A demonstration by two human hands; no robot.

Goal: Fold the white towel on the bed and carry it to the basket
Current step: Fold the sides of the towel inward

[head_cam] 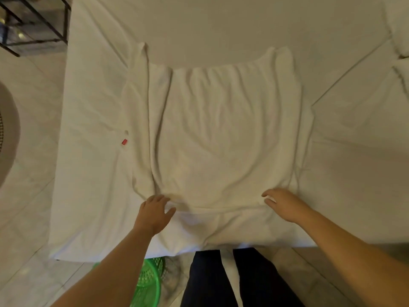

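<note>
The white towel (pixel 217 134) lies spread on the bed, folded over once, with wrinkles running from its far edge toward me. A small red tag (pixel 124 142) shows at its left side. My left hand (pixel 153 212) rests on the towel's near left corner, fingers curled onto the cloth. At the near right corner my right hand (pixel 282 204) lies on the edge with fingers spread; whether either hand pinches the cloth I cannot tell. A green plastic basket (pixel 147 282) stands on the floor below the bed's near edge, partly hidden by my left arm.
The bed (pixel 88 151) is covered with a white sheet and ends at the left over a pale tiled floor. A black metal-frame stand (pixel 33 23) is at the far left. Pillows (pixel 400 29) lie at the far right. My dark trouser legs (pixel 232 280) stand against the bed.
</note>
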